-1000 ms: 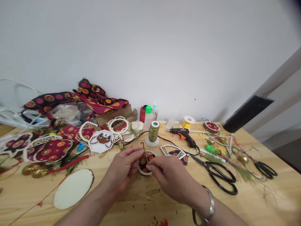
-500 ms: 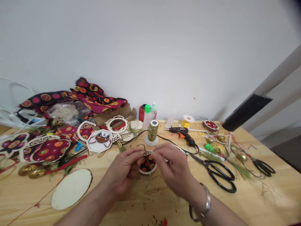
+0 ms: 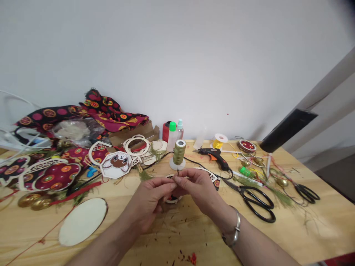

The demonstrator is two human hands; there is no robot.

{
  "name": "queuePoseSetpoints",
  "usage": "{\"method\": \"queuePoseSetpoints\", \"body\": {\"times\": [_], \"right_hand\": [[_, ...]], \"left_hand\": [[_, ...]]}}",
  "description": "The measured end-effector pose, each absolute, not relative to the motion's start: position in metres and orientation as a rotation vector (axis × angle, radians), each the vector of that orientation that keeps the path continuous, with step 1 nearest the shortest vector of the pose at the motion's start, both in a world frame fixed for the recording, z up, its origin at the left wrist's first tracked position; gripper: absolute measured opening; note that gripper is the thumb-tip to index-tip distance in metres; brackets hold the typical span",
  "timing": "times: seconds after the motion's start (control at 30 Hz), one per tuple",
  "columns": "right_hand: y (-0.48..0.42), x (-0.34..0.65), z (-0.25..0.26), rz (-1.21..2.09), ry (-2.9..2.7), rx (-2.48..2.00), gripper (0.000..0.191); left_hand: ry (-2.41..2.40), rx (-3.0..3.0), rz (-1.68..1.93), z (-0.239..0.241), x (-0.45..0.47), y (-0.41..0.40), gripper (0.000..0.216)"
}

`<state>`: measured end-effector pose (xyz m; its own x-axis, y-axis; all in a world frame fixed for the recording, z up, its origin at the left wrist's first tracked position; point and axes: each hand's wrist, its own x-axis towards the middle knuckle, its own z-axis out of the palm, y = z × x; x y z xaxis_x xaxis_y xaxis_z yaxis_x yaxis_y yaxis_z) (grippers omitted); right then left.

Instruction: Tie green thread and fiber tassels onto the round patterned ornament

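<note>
My left hand (image 3: pixel 149 201) and my right hand (image 3: pixel 198 190) meet over the middle of the wooden table (image 3: pixel 291 229), fingertips pinched together on a thin olive cord (image 3: pixel 175 178). Under them lies a small round ornament (image 3: pixel 172 198) with black and red patterned fabric in a pale wooden rim, mostly hidden by my fingers. A spool of olive-gold thread (image 3: pixel 179 152) stands just behind my hands. My right wrist wears a silver bracelet (image 3: pixel 232 232).
Large black scissors (image 3: pixel 256 201) lie to the right, a black and orange glue gun (image 3: pixel 215 156) behind them, smaller scissors (image 3: pixel 306 193) farther right. Patterned fabric (image 3: pixel 105 111), wooden frames, a sheep-face piece (image 3: pixel 115 164) and a pale oval board (image 3: pixel 82 221) crowd the left.
My right hand rose from the ornament and came in to meet my left fingertips at the cord. The ornament is now largely covered by both hands.
</note>
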<state>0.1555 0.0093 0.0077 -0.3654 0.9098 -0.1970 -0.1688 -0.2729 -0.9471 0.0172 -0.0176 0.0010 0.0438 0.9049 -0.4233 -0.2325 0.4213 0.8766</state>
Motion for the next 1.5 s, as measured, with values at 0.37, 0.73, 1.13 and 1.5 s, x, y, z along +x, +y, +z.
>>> {"method": "queuePoseSetpoints", "body": {"times": [0.37, 0.73, 1.13, 1.5], "right_hand": [[0.011, 0.159, 0.013, 1.659, -1.349, -1.036, 0.023], [0.012, 0.163, 0.014, 1.537, -1.408, -1.081, 0.019], [0.014, 0.166, 0.013, 1.432, -1.487, -1.095, 0.015], [0.013, 0.166, 0.017, 1.440, -1.469, -1.117, 0.015]], "left_hand": [[1.223, 0.773, 0.933, 0.003, 0.016, -0.019, 0.022], [1.186, 0.730, 0.929, 0.009, 0.015, -0.017, 0.022], [1.170, 0.791, 0.923, 0.007, 0.011, -0.015, 0.029], [1.249, 0.861, 0.879, 0.013, 0.013, -0.014, 0.027]]}}
